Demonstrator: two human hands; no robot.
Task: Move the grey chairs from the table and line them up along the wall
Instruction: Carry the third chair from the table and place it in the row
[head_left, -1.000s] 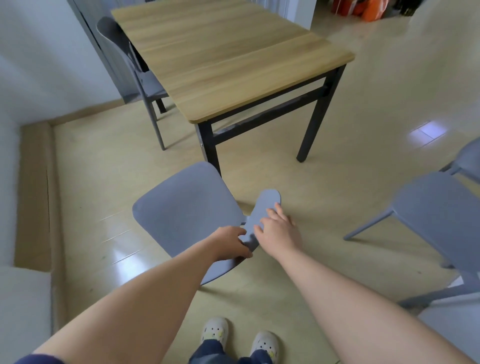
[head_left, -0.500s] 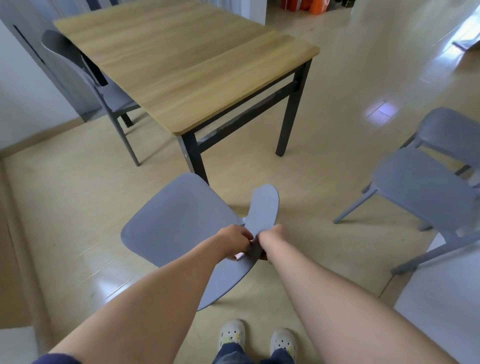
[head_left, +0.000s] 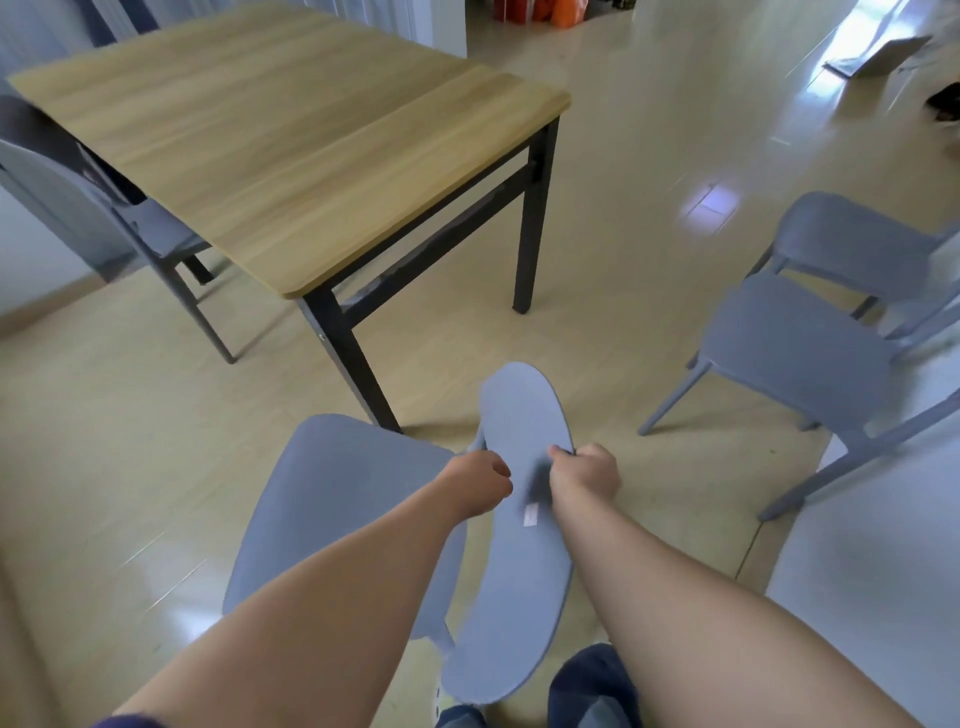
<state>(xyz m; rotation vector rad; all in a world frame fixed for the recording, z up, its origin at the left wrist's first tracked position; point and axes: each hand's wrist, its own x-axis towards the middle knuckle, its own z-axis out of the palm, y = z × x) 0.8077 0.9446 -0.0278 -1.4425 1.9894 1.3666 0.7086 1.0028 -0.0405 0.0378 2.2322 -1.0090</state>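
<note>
A grey chair (head_left: 337, 499) stands just in front of me, its seat to the left and its curved backrest running toward my legs. My left hand (head_left: 475, 486) grips the backrest's left edge. My right hand (head_left: 584, 475) grips its right edge. Two grey chairs (head_left: 789, 348) stand side by side at the right, next to the white wall (head_left: 872, 597). Another grey chair (head_left: 78, 202) is tucked at the far left side of the wooden table (head_left: 291, 130).
The table has black metal legs, and its near corner leg stands just behind the held chair. Open wooden floor (head_left: 649, 171) stretches to the back right. Orange bags (head_left: 550, 10) sit far back. My feet and dark trousers are at the bottom.
Both hands have closed on the backrest and the chair has turned and come nearer to me. The view has swung right, bringing the two right-hand chairs further in.
</note>
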